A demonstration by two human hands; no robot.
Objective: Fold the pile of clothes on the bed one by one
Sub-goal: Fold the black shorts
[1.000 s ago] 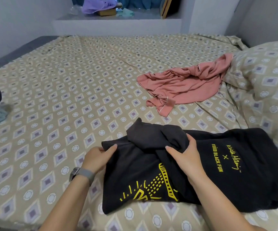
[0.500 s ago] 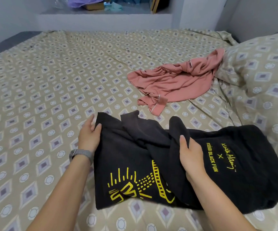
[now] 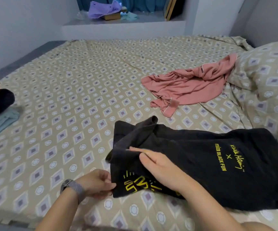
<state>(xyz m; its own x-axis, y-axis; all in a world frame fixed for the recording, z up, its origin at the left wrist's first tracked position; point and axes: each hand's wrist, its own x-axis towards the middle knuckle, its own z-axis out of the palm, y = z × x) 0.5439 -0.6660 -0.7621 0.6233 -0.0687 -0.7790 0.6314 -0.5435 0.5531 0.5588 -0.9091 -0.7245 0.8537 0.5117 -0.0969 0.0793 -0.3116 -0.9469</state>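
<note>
Lying near the front edge of the bed [image 3: 78, 90], half folded — black T-shirt [image 3: 201, 164] with yellow print, a sleeve bunched on top. Pinching its lower left corner: left hand [image 3: 96, 184], fingers curled onto the hem. Pressing flat on the cloth with straight fingers, gripping nothing: right hand [image 3: 158, 167]. Sprawling crumpled farther back, beside the pillow [image 3: 268, 77] — pink garment [image 3: 189, 85], well apart from the shirt. Sitting at the left edge: folded stack [image 3: 0, 114], dark over pale blue.
</note>
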